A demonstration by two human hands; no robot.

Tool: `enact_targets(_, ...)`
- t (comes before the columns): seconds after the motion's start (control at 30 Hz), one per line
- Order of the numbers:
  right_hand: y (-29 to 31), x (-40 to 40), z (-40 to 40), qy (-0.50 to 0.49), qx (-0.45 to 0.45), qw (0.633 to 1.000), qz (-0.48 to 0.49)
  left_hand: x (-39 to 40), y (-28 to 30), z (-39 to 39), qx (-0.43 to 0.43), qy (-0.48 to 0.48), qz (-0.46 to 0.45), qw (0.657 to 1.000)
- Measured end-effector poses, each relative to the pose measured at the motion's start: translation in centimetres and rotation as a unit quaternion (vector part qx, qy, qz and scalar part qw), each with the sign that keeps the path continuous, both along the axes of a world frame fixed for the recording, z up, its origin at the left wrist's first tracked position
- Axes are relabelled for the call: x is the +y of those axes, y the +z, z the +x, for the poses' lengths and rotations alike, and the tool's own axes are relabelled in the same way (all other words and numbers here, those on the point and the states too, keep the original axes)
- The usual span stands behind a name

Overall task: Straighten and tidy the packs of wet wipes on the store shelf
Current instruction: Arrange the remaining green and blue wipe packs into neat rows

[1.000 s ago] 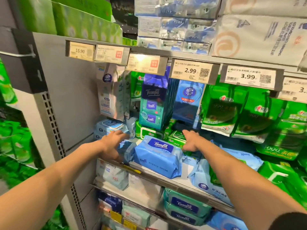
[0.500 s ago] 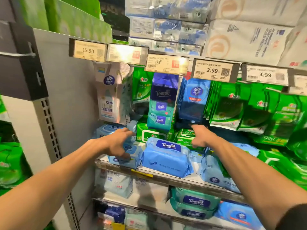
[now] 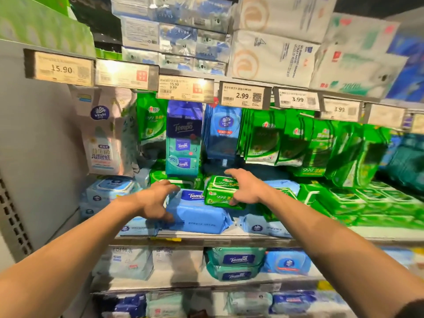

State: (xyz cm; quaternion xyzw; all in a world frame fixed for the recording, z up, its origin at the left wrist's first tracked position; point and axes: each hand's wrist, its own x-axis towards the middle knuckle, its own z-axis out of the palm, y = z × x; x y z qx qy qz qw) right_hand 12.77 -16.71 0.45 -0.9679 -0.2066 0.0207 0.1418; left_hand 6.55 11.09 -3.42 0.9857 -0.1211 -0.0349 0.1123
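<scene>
Your right hand (image 3: 246, 189) grips the green 999 wipes pack (image 3: 221, 191), fingers curled round it, to move it. Your left hand (image 3: 156, 200) spreads its fingers over the blue Tempo pack (image 3: 199, 216) to hold it.

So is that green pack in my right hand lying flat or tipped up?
Tipped. The green pack sits slanted in the right hand, one end overlapping the blue Tempo pack.

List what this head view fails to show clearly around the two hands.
- Left hand: fingertips against the blue Tempo pack, contact blurred.
- Green 999 pack: right end hidden under the right hand.
- Second price tag: glare washes out its price.
</scene>
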Motion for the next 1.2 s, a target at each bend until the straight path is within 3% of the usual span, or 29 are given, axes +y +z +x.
enact_targets(0.33,-2.0,1.2,-1.5,0.039,0.029,0.999,-0.023,-3.0,-1.3,0.6,-0.025,0.0,0.058,0.998)
enact_targets(0.67,0.6,-1.8,-4.5,0.105,-0.075,0.992,-0.008,-6.5,-1.7,2.4,-0.038,-0.014,0.075,0.996)
enact_targets(0.9,5.0,-14.6,-5.7,0.144,-0.103,0.982,0.06,-13.3,-1.7,2.9,-0.055,0.029,0.06,0.996)
enact_targets(1.0,5.6,-22.2,-5.2,0.13,-0.094,0.985,0.057,-16.6,-1.2,3.3,-0.023,0.047,0.069,0.996)
enact_targets(1.2,1.8,-30.7,0.0,0.088,-0.066,0.988,-0.105,-22.2,0.1,4.2,-0.01,0.041,0.005,0.999)
